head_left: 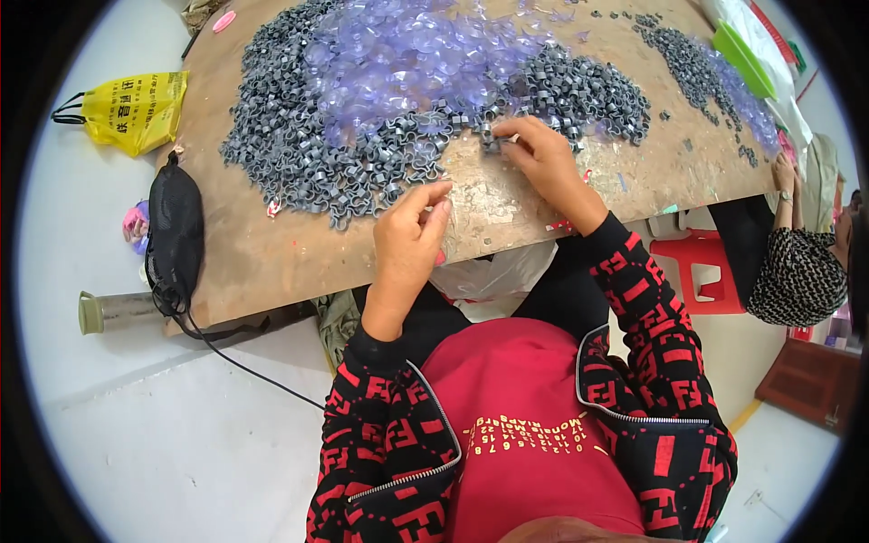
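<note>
A big heap of small grey plastic clips (308, 149) spreads over the worn wooden table (262, 262) in front of me. Translucent purple suction cups (407, 63) are piled in the middle of it. My right hand (550, 167) is at the heap's near edge, thumb and forefinger closed on a grey clip (493, 142), with other clips close by. Nearer the table's front edge, my left hand (409, 237) has its thumb and forefinger drawn together. Whatever sits between those fingertips, if anything, is too hidden to tell.
A yellow plastic bag (136, 110) and a black mesh pouch (175, 231) with a cord lie at the left. Another person's hand (785, 172) is by a smaller clip heap (692, 72) at the right, near a green tray (744, 59). A red stool (701, 271) stands below.
</note>
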{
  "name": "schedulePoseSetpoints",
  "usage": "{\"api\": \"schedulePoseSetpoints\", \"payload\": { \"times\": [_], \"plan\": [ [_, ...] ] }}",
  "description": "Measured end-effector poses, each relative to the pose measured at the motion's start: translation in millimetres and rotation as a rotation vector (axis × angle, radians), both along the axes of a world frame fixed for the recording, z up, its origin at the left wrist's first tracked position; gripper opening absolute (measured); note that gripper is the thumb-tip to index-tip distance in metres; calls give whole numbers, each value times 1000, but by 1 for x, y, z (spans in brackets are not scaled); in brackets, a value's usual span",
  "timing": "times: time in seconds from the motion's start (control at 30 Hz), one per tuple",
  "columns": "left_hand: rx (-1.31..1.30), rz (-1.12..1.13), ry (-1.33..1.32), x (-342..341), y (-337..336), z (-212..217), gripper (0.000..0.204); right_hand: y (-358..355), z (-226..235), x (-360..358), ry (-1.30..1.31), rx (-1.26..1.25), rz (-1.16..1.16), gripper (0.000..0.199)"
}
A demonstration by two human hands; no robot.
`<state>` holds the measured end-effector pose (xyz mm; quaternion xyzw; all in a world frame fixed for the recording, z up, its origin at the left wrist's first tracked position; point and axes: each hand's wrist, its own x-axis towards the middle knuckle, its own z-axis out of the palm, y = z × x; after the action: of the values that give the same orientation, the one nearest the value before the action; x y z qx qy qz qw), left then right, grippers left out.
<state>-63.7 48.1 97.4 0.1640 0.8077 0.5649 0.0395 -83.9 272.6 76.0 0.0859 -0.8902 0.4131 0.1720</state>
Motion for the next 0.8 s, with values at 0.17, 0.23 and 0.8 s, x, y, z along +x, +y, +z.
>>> {"api": "schedulePoseSetpoints", "payload": {
  "times": [0.17,0.23,0.8],
  "plan": [
    [-90,157,270,-24,-21,17,19,-8,7,0,-175,-359,4,24],
    [-162,218,400,-45,-30,20,23,-1,9,6,-67,-226,-3,24],
    [-551,442,738,-131,-58,-5,29,5,-16,12,-173,-210,-80,17]
  ]
}}
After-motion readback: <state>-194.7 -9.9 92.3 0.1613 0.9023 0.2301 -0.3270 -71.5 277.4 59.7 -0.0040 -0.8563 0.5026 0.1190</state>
